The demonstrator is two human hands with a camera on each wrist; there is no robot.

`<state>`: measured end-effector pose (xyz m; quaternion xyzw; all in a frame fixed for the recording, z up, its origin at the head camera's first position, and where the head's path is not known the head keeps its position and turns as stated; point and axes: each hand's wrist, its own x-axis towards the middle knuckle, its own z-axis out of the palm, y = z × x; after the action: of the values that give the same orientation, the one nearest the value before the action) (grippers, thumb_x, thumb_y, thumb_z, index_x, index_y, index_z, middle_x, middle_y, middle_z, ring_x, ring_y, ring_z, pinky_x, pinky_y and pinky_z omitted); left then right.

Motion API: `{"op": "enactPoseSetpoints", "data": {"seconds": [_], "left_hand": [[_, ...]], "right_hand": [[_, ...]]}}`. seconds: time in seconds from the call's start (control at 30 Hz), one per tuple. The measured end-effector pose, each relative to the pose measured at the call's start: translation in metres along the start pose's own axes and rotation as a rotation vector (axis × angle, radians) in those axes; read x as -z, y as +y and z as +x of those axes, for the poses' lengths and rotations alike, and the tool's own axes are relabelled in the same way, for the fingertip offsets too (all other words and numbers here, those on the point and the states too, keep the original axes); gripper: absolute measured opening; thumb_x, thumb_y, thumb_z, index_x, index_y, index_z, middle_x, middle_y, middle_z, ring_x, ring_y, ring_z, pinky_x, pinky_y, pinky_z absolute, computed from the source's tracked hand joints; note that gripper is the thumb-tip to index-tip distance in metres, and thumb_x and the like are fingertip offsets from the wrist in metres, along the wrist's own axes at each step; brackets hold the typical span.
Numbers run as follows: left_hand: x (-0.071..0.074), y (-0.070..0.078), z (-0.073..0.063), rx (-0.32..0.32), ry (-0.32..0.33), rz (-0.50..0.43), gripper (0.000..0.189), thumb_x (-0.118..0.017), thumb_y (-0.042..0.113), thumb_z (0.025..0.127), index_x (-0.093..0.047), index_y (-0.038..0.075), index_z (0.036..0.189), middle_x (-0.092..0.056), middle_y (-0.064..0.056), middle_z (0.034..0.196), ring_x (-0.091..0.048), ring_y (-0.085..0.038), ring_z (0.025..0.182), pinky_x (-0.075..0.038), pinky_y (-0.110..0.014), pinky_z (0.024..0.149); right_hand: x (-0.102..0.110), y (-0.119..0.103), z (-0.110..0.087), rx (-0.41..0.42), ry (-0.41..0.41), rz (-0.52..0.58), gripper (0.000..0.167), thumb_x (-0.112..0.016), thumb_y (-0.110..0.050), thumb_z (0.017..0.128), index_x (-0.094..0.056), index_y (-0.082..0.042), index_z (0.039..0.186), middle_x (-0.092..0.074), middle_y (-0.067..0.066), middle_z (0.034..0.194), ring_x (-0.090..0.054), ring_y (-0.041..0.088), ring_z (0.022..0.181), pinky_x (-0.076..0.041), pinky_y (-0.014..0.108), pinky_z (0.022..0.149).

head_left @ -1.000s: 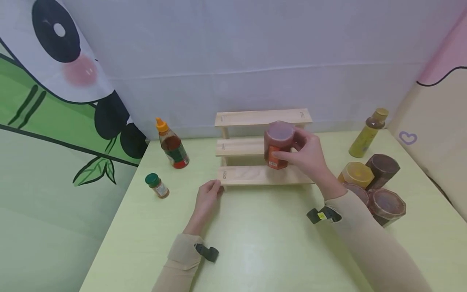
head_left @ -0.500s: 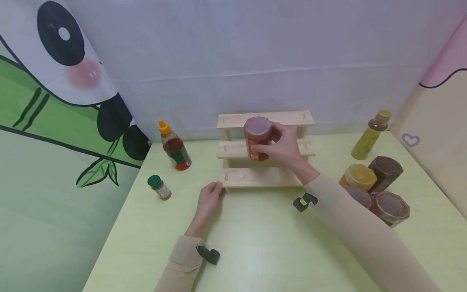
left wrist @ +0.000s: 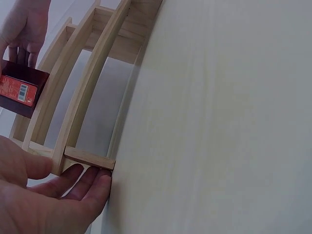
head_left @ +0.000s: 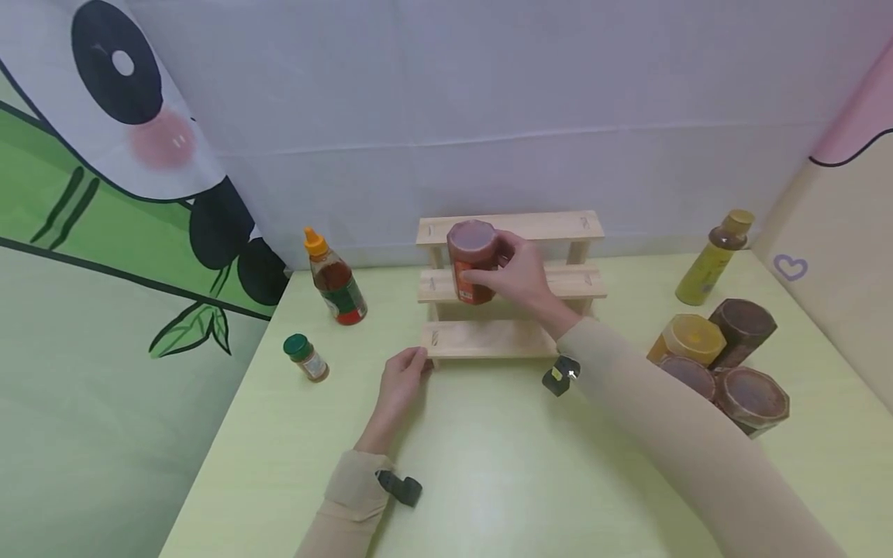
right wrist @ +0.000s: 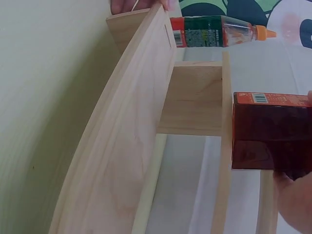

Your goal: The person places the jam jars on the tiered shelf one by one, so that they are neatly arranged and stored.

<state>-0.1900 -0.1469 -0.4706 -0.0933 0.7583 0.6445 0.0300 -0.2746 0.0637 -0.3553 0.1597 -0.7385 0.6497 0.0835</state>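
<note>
My right hand grips a dark reddish, many-sided jar with an orange-red label. The jar stands upright at the left part of the three-tier wooden shelf rack. Its base is right at the middle board in the right wrist view. At the rack's front left corner, my left hand pinches the end of the lowest tier. Seen from the left wrist, the left thumb lies on the board and the fingers curl round the short leg below it.
Left of the rack stand a sauce bottle with an orange tip and a small green-capped jar. On the right are a yellow-green bottle, a yellow-lidded jar, a dark jar and two reddish jars. A cloth backdrop hangs behind.
My right hand has carried the jar left and a little farther back, from over the lowest tier to the middle tier. The left hand keeps its hold on the rack's corner.
</note>
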Motion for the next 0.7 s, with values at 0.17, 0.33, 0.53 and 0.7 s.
{"op": "enactPoseSetpoints", "data": {"seconds": [0.17, 0.33, 0.53, 0.7], "left_hand": [[0.0, 0.001, -0.001, -0.001, 0.01, 0.003, 0.035, -0.046, 0.021, 0.102, -0.059, -0.006, 0.121, -0.061, -0.019, 0.117, -0.061, -0.027, 0.107, -0.052, -0.03, 0.089], [0.0, 0.001, -0.001, -0.009, 0.006, 0.001, 0.034, -0.046, 0.02, 0.102, -0.059, -0.006, 0.12, -0.062, -0.019, 0.117, -0.061, -0.027, 0.107, -0.052, -0.03, 0.089], [0.0, 0.0, -0.001, -0.003, 0.011, 0.013, 0.034, -0.047, 0.019, 0.102, -0.06, -0.006, 0.12, -0.062, -0.019, 0.116, -0.061, -0.027, 0.106, -0.052, -0.031, 0.089], [-0.001, 0.0, 0.0, -0.007, 0.009, 0.007, 0.033, -0.046, 0.019, 0.102, -0.059, -0.007, 0.12, -0.062, -0.02, 0.117, -0.061, -0.028, 0.107, -0.052, -0.031, 0.089]], "right_hand": [[-0.005, 0.001, 0.006, 0.0, -0.002, -0.014, 0.061, -0.087, -0.008, 0.067, -0.06, -0.002, 0.122, -0.064, 0.009, 0.111, -0.062, 0.019, 0.101, -0.052, 0.03, 0.089], [-0.008, 0.002, 0.011, -0.016, -0.018, -0.013, 0.061, -0.086, -0.007, 0.067, -0.06, -0.001, 0.122, -0.064, 0.01, 0.111, -0.062, 0.021, 0.101, -0.052, 0.031, 0.089], [-0.011, 0.003, 0.013, -0.025, -0.026, -0.031, 0.059, -0.086, -0.007, 0.068, -0.06, -0.001, 0.121, -0.064, 0.01, 0.11, -0.062, 0.02, 0.101, -0.052, 0.03, 0.088], [-0.015, 0.003, 0.014, -0.014, -0.025, -0.017, 0.06, -0.086, -0.007, 0.068, -0.06, -0.002, 0.121, -0.064, 0.008, 0.11, -0.062, 0.018, 0.1, -0.052, 0.028, 0.087]]}}
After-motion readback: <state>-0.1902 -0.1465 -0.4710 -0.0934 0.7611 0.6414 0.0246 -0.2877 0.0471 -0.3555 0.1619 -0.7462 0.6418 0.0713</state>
